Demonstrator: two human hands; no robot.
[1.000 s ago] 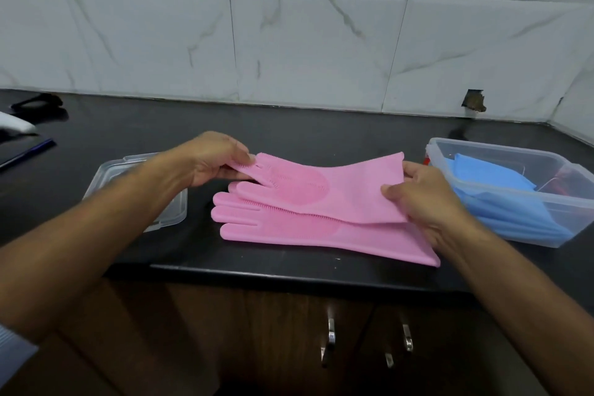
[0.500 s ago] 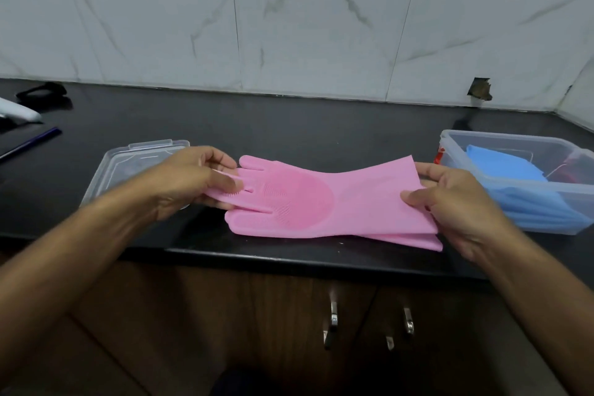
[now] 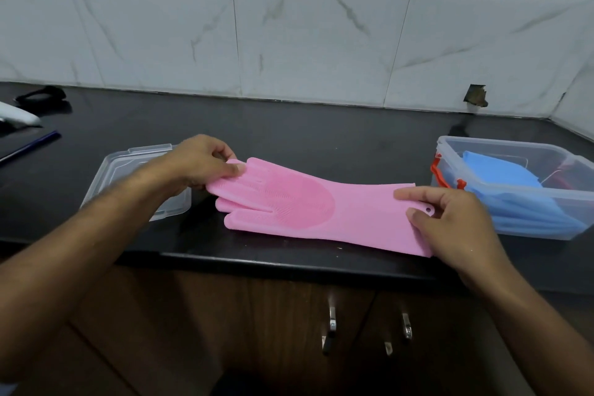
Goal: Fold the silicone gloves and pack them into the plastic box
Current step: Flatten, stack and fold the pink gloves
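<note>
Here my left hand pinches the fingertips of the pink gloves, stacked one on the other (bristled palm facing up), while my right hand grips their cuff end. They lie stretched across the black counter, between the clear lid and the plastic box holding blue gloves.

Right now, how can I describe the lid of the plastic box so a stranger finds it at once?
Look at the black countertop below the tiled wall. On its left part, partly under the left hand, lies the lid. It is flat, clear and holds nothing, unlike the deep plastic box at the right with blue gloves.
</note>
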